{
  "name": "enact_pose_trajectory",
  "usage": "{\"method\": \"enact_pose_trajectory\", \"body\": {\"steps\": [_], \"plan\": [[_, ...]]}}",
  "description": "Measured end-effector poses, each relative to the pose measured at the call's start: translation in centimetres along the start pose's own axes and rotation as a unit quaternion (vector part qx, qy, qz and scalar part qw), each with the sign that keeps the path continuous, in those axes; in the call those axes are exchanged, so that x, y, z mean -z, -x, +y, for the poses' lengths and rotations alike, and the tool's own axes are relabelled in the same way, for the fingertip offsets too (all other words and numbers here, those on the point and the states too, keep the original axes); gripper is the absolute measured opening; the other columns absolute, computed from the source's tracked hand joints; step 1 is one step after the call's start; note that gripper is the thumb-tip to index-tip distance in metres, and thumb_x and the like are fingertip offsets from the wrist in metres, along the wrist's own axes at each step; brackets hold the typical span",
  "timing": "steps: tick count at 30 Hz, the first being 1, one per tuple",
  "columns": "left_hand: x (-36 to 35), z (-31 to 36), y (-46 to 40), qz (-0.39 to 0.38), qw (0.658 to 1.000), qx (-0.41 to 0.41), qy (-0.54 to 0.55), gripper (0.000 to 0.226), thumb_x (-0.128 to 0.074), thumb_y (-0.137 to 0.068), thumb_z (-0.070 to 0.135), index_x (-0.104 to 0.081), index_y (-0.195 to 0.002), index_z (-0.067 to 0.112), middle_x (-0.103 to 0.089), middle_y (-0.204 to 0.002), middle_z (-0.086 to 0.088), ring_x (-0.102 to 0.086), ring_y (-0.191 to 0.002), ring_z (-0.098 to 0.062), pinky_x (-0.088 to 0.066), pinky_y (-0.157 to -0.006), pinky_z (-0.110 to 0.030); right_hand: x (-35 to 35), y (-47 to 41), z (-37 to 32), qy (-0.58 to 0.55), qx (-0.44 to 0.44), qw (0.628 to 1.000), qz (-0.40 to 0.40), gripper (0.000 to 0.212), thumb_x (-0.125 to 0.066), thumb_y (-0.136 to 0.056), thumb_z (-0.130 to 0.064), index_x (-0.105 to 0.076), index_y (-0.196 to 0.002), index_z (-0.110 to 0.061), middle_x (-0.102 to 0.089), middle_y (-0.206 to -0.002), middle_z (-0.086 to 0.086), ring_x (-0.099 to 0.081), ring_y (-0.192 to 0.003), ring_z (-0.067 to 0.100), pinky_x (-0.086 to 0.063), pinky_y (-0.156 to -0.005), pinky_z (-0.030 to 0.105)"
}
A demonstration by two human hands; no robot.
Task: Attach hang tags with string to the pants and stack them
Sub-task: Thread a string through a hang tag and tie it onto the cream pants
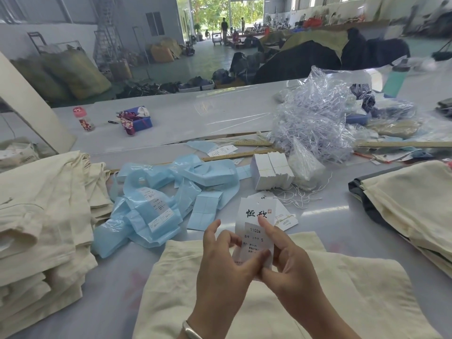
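Your left hand point(221, 260) and right hand point(285, 261) are both pinching a white hang tag point(254, 231), holding it above cream pants point(330, 289), grey table point(325, 216) lying underneath

a pink-capped bottle point(83, 118) stands far left on the white table point(195, 113), with a small black clip point(113, 122) beside it and a blue box point(140, 123) draped in patterned cloth point(128, 118) just to the right. crumpled blue plastic bags point(156, 201) lie in a heap at the middle, two wooden rulers point(244, 154) lie behind them, and a big clear plastic bag point(315, 118) of pale strips sits to the right. beyond the table the hall floor holds tan sacks point(73, 72) at left, dark piles of cloth point(305, 59) at right, and people point(224, 30) standing by the far open doorway.
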State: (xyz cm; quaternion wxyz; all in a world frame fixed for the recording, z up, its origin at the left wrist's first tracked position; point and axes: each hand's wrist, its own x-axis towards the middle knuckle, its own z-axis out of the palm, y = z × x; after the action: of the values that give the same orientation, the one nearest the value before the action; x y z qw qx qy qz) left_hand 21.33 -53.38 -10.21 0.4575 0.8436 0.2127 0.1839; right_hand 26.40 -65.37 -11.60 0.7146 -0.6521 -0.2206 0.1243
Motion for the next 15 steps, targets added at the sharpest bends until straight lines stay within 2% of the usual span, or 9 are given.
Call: {"method": "enact_pose_trajectory", "body": {"steps": [1, 3, 5, 7, 8, 10, 12, 15], "plan": [[0.2, 0.1, 0.1, -0.004, 1.000, 0.010, -0.007, 0.054, -0.079, -0.059, 0.060, -0.040, -0.096, 0.058, -0.033, -0.136, 0.017, -0.054, -0.102, 0.008, -0.051, -0.077, -0.025, 0.0, 0.1, 0.1, 0.008, 0.005, 1.000, 0.010, 0.075, -0.051, -0.080, 0.024, -0.049, -0.132, -0.030, -0.061, -0.124, -0.005, -0.068, -0.102, 0.022, -0.057, -0.083, 0.048], [0.6, 0.3, -0.3, -0.014, 0.999, 0.038, -0.025, 0.075, -0.080, -0.056, 0.063, -0.024, -0.105, 0.062, -0.036, -0.124, 0.020, -0.054, -0.096, 0.008, -0.050, -0.078, -0.028, -0.1, 0.4, 0.0, 0.020, 0.016, 0.999, 0.028, 0.075, -0.058, -0.078, 0.021, -0.050, -0.133, -0.029, -0.061, -0.124, -0.010, -0.066, -0.106, 0.019, -0.057, -0.086, 0.046], [0.8, 0.3, -0.7, -0.037, 0.997, 0.057, 0.037, 0.082, -0.086, -0.058, 0.053, -0.033, -0.120, 0.047, -0.050, -0.117, 0.020, -0.061, -0.092, 0.002, -0.052, -0.079, -0.026, -0.2, 0.5, -0.2, 0.017, 0.024, 0.999, 0.038, 0.077, -0.065, -0.076, 0.020, -0.050, -0.133, -0.030, -0.060, -0.127, -0.007, -0.065, -0.108, 0.016, -0.057, -0.085, 0.040], [0.6, 0.0, -1.0, -0.086, 0.975, 0.073, 0.190, 0.073, -0.087, -0.062, 0.036, -0.050, -0.124, 0.022, -0.071, -0.104, 0.005, -0.069, -0.091, -0.011, -0.055, -0.077, -0.026, -0.3, 0.3, -0.6, -0.001, 0.023, 0.999, 0.037, 0.078, -0.068, -0.074, 0.019, -0.050, -0.133, -0.029, -0.060, -0.127, -0.001, -0.066, -0.106, 0.018, -0.058, -0.084, 0.043], [0.6, 0.0, -1.1, -0.111, 0.953, 0.085, 0.268, 0.062, -0.083, -0.065, 0.028, -0.058, -0.119, 0.012, -0.074, -0.100, -0.004, -0.070, -0.094, -0.021, -0.056, -0.078, -0.028, -0.4, 0.1, -0.8, -0.007, 0.021, 0.999, 0.034, 0.079, -0.069, -0.074, 0.019, -0.050, -0.132, -0.030, -0.061, -0.125, 0.000, -0.067, -0.103, 0.020, -0.058, -0.084, 0.046], [0.6, -0.1, -0.9, -0.151, 0.903, 0.098, 0.390, 0.041, -0.077, -0.071, 0.016, -0.068, -0.108, 0.002, -0.073, -0.104, -0.018, -0.069, -0.099, -0.033, -0.056, -0.083, -0.034, -0.4, -0.2, -1.1, -0.012, 0.016, 0.999, 0.030, 0.081, -0.071, -0.071, 0.015, -0.052, -0.131, -0.035, -0.065, -0.121, -0.001, -0.067, -0.099, 0.026, -0.055, -0.086, 0.054], [0.6, -0.1, -0.9, -0.165, 0.868, 0.108, 0.455, 0.033, -0.074, -0.073, 0.009, -0.071, -0.105, 0.001, -0.071, -0.107, -0.022, -0.068, -0.095, -0.031, -0.056, -0.081, -0.032, -0.4, -0.2, -1.3, -0.028, 0.006, 0.999, 0.028, 0.080, -0.073, -0.067, 0.010, -0.055, -0.129, -0.037, -0.069, -0.115, -0.002, -0.062, -0.102, 0.036, -0.049, -0.092, 0.058], [0.8, -0.1, -1.1, -0.160, 0.871, 0.107, 0.452, 0.030, -0.075, -0.071, 0.008, -0.074, -0.100, 0.003, -0.072, -0.099, -0.019, -0.066, -0.083, -0.023, -0.054, -0.068, -0.025, -0.5, -0.2, -1.5, -0.079, -0.023, 0.996, 0.036, 0.071, -0.078, -0.063, 0.000, -0.061, -0.125, -0.032, -0.071, -0.112, 0.001, -0.058, -0.106, 0.040, -0.051, -0.094, 0.047]]}}
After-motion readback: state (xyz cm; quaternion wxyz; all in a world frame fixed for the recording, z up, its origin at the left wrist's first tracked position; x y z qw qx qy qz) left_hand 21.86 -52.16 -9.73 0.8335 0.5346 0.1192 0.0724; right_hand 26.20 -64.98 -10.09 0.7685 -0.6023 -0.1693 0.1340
